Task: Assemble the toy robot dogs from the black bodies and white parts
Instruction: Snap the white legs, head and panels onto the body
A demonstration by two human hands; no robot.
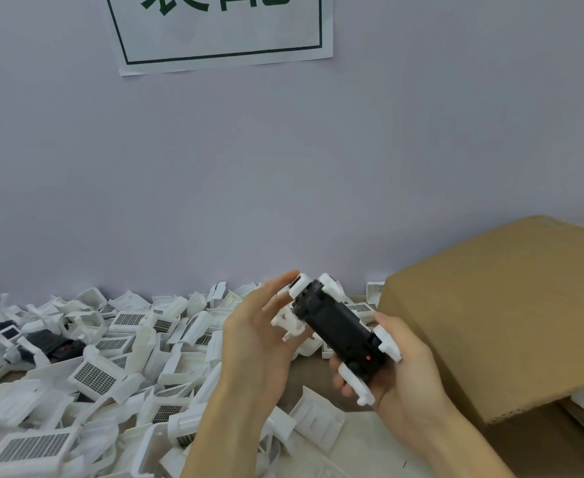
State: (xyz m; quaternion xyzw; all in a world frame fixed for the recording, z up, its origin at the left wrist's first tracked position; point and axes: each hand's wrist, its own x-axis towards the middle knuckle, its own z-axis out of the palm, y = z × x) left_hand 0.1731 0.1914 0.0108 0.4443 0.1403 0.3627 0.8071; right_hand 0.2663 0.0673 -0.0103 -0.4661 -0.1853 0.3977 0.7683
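Note:
A black dog body [338, 331] with white legs fitted at its corners is held up above the table, belly side toward me, a small red dot near its lower end. My right hand [397, 370] grips its lower end, fingers curled underneath and thumb on the side. My left hand [259, 336] is beside the upper end, fingers mostly straight, fingertips touching the white leg [299, 286] at the top left. A big heap of white shell parts [118, 370] with grey grids covers the table to the left.
A large cardboard box [511, 312] stands close on the right, nearly touching my right hand. Another black body [56, 345] lies in the heap at far left. A pale wall with a paper sign [221, 32] is behind.

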